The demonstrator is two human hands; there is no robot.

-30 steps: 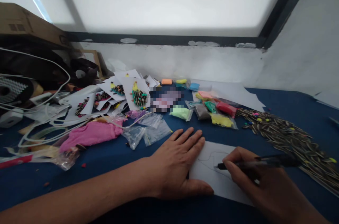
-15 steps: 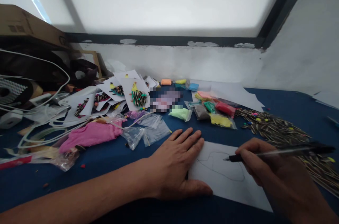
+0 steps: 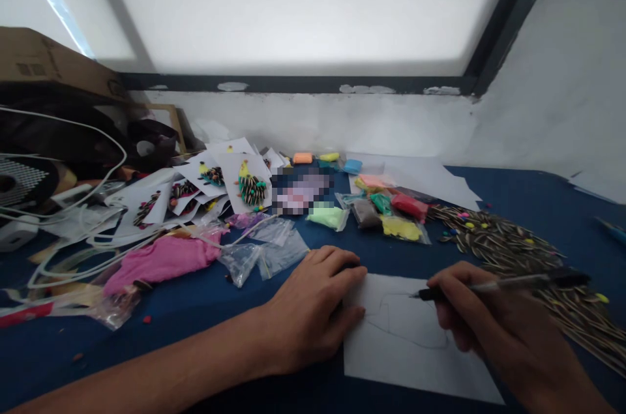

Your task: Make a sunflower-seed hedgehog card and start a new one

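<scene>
My right hand (image 3: 489,329) is closed around a pen (image 3: 499,285) with a black tip section and a clear barrel. The pen's tip rests at the top of a thin outline on a sheet of white paper (image 3: 405,368). That outline is rounded, with a pointed part at its left and a short line inside. My left hand (image 3: 317,310) lies at the paper's left edge, fingers bent and thumb apart from them, holding nothing between. Part of the sheet's left edge is hidden under its fingertips.
Striped sunflower seeds (image 3: 513,244) are heaped at the right. Behind the paper lie bags of coloured clay (image 3: 403,227). Cards with seed-covered figures (image 3: 252,191) pile up at the back left, near pink clay (image 3: 163,261) and white cables (image 3: 44,270). A cardboard box (image 3: 53,65) stands far left.
My left hand has gone from flat and spread to bent fingers, its thumb drawn back to the left. The pen tip stays near the outline's top, where the line now reaches it. The view shifted slightly.
</scene>
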